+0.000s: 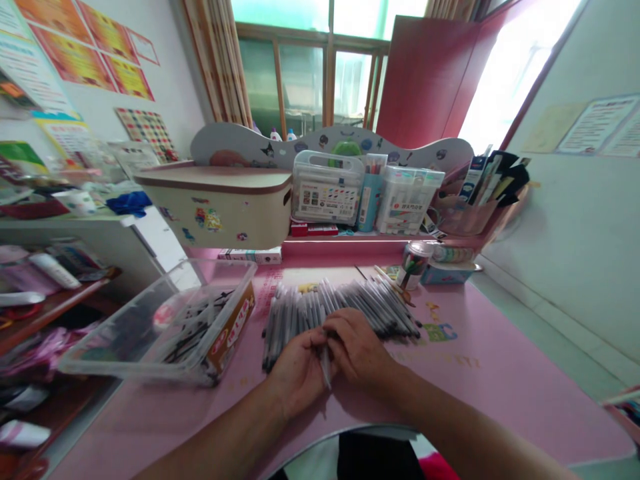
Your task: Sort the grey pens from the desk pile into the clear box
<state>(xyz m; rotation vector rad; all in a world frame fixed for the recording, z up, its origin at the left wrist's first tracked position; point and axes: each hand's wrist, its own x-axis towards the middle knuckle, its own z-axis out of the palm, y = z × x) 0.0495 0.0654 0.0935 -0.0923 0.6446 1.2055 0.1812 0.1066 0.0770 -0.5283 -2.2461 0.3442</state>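
Note:
Near the front of the pink desk [505, 373], my two hands meet with fingers closed around a slim, clear pen [326, 368]. Its pointed end sticks out below them, toward me. My left hand [299, 373] wraps the pen from the left, palm partly turned up. From the right, my right hand [357, 343] pinches its upper part, and the fingers there hide that end. Just behind the hands lies a wide row of similar clear pens [287, 320] with dark ends, side by side. A clear plastic box [135, 370] to the left holds more dark, thin pieces.
A lidded cream bin [225, 213], a clear marker case [327, 193], another marker box [410, 200] and a pen holder [463, 217] stand on the raised shelf behind. Below it, at the right, are a round clear jar [415, 263] and a blue box [447, 272].

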